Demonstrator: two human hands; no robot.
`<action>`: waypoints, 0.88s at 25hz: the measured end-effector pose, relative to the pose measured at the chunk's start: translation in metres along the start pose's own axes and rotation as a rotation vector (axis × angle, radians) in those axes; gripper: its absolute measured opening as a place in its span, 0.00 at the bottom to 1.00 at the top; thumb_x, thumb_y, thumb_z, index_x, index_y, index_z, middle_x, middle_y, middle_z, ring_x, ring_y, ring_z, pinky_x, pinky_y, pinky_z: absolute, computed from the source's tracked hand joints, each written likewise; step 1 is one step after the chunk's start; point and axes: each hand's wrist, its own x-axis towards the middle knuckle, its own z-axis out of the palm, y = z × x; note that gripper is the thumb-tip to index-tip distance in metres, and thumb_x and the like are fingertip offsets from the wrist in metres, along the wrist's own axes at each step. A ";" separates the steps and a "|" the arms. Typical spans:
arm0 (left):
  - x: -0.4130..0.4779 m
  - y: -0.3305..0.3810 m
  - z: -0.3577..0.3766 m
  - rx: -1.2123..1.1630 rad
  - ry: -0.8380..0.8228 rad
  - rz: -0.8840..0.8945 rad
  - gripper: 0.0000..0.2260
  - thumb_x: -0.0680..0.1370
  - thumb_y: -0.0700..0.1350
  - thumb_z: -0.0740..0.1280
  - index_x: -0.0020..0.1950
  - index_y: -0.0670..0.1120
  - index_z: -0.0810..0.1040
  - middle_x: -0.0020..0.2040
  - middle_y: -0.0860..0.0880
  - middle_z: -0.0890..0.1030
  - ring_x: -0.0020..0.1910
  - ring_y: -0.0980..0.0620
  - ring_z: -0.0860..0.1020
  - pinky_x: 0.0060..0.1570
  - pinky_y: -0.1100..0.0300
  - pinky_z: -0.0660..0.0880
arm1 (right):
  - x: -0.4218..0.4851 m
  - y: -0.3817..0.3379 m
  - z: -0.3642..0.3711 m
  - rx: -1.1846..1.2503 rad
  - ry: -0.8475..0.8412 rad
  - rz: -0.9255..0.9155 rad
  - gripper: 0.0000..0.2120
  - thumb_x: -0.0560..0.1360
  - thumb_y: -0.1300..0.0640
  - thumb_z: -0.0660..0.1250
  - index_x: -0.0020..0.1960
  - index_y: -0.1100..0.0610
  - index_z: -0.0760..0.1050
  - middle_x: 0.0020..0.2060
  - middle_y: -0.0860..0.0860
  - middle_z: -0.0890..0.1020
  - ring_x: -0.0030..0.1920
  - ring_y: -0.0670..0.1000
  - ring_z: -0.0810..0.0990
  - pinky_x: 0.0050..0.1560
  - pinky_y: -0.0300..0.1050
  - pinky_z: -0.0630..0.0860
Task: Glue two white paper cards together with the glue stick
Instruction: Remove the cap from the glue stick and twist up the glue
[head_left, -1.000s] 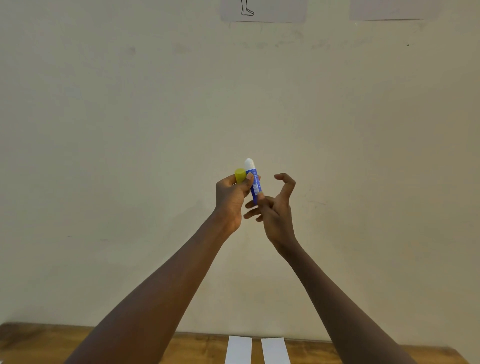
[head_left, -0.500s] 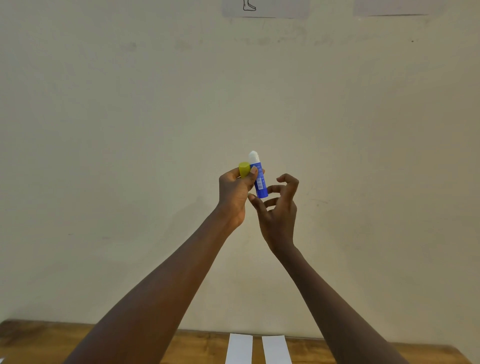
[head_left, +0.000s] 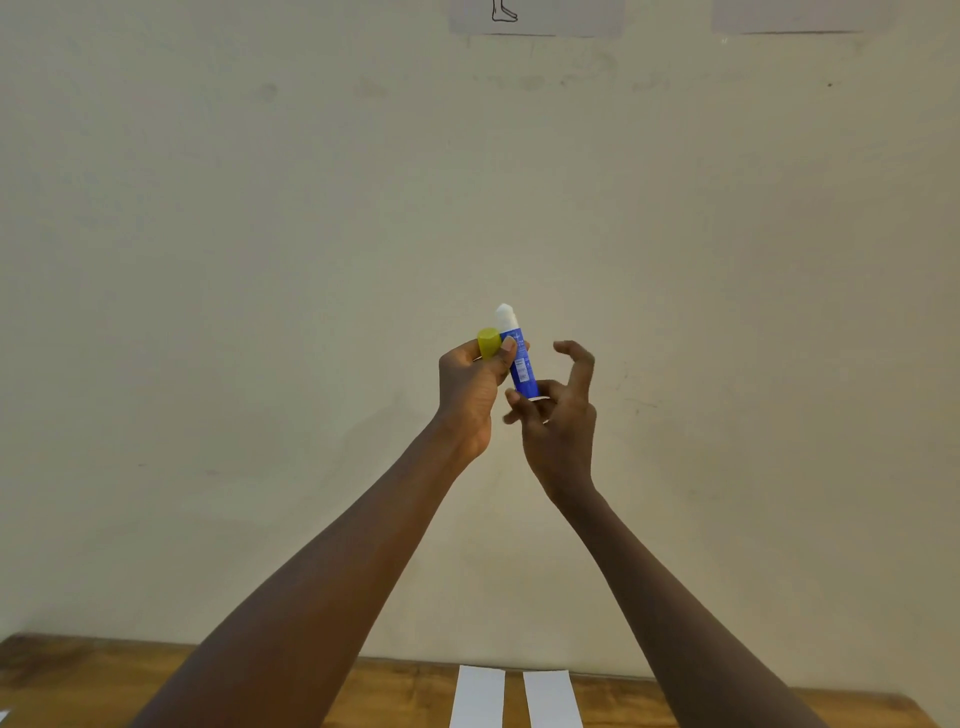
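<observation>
Centre: my left hand (head_left: 467, 389) grips the upright blue cylindrical glue stick (head_left: 520, 366), white tip exposed, and its yellow cap (head_left: 488, 343); my right hand (head_left: 561, 431) pinches its base. Lower centre: two flat white paper cards (head_left: 478, 696), side by side on the wooden bench (head_left: 78, 675).

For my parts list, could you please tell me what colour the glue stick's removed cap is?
The cap is yellow-green, clearest in the head view.

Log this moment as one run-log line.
stage: glue stick uncapped | left hand: grips glue stick and yellow cap | right hand: pinches its base | cards: apart, side by side on table
</observation>
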 end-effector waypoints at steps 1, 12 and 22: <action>0.000 0.000 -0.001 0.010 -0.002 -0.012 0.03 0.76 0.41 0.62 0.43 0.47 0.75 0.49 0.45 0.79 0.51 0.47 0.77 0.43 0.60 0.76 | -0.001 -0.001 0.000 0.075 -0.056 0.030 0.25 0.73 0.67 0.63 0.66 0.58 0.56 0.38 0.60 0.81 0.29 0.48 0.79 0.35 0.33 0.77; 0.000 -0.005 -0.004 0.048 0.003 -0.015 0.04 0.76 0.42 0.62 0.49 0.43 0.74 0.50 0.44 0.78 0.53 0.45 0.77 0.56 0.54 0.73 | -0.001 -0.002 -0.006 0.203 -0.203 0.079 0.24 0.76 0.64 0.58 0.68 0.52 0.51 0.39 0.58 0.79 0.26 0.46 0.78 0.26 0.37 0.76; -0.004 -0.008 -0.004 0.065 0.027 -0.010 0.05 0.76 0.42 0.62 0.50 0.44 0.72 0.52 0.45 0.78 0.50 0.45 0.77 0.56 0.55 0.72 | 0.002 -0.001 -0.007 0.114 -0.110 0.069 0.17 0.77 0.65 0.55 0.63 0.57 0.54 0.37 0.62 0.80 0.22 0.47 0.74 0.23 0.35 0.72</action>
